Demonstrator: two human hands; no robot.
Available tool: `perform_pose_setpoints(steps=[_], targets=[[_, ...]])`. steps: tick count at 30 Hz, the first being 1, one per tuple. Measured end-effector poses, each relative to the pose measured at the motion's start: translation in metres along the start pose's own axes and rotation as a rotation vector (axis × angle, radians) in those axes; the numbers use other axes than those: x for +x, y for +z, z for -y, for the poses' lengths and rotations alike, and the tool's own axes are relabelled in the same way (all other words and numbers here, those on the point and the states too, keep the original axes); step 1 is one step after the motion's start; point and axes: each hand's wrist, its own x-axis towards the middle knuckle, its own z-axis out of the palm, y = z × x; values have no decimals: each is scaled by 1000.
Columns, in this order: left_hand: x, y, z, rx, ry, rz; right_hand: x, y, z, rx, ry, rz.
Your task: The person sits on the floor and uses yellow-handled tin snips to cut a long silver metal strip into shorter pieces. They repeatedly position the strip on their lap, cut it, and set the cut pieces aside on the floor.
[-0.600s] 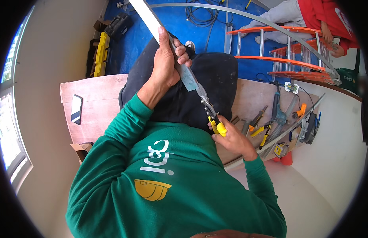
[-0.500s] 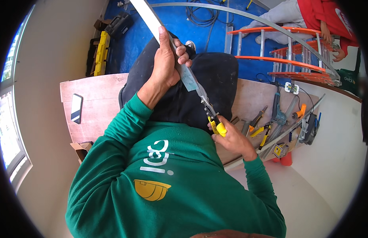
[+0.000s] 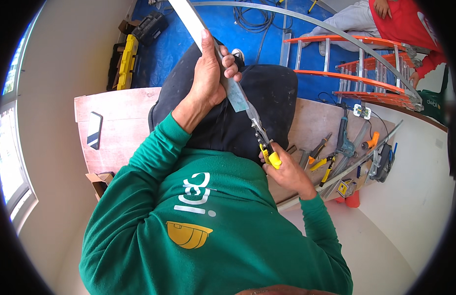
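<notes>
Nothing shifted since earlier frame. Left hand (image 3: 208, 78) clamped round pale metal strip (image 3: 198, 29), far centre above lap. Right hand (image 3: 287, 172) closed on yellow-handled snips (image 3: 265, 145), blades at strip's near end. Risk as I judge: strip twisting, cut wandering, sharp edge nicking left fingers (image 3: 228, 59).

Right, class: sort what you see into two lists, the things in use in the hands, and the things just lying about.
In use:
- long pale metal strip, gripped by the left hand
- yellow-handled tin snips, held in the right hand, blades at the strip's end

Lying about:
- dark flat phone on the wooden board
- orange stepladder
- pliers with yellow grips
- yellow-and-black tool case
</notes>
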Motion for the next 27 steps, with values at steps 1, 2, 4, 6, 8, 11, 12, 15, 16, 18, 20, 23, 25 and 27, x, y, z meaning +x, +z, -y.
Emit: perform_pose_setpoints(steps=[1, 2, 4, 6, 8, 11, 12, 15, 16, 18, 20, 23, 25, 27], targets=[[0, 0, 0, -1, -1, -1, 0, 0, 0, -4, 0, 4], [1, 0, 1, -5, -6, -10, 1, -1, 0, -8, 5, 10], [1, 0, 3, 16, 2, -20, 0, 0, 1, -12, 0, 9], [4, -2, 3, 21, 15, -21, 2, 1, 2, -8, 1, 2], [7, -5, 4, 14, 27, -16, 1, 2, 1, 8, 14, -11], [9, -7, 5, 6, 20, -25, 3, 1, 0, 17, 54, -7], [9, -7, 5, 5, 27, -7, 3, 0, -1, 1, 38, 3], [9, -7, 5, 0, 31, -4, 3, 0, -1, -24, 5, 6], [9, -6, 5, 1, 31, -10, 3, 0, -2, -23, -3, -5], [9, -6, 5, -4, 30, -6, 3, 0, -1, -9, -2, -12], [9, -6, 5, -16, 27, 3, 3, 0, 0, 22, 22, -3], [10, -6, 5, 4, 32, -11, 4, -1, 3, 1, 42, -14], [10, -6, 5, 6, 31, -8, 4, -2, 4, -12, 30, -10], [10, -6, 6, 8, 35, -3, 4, -4, 5, -10, 65, -3]])
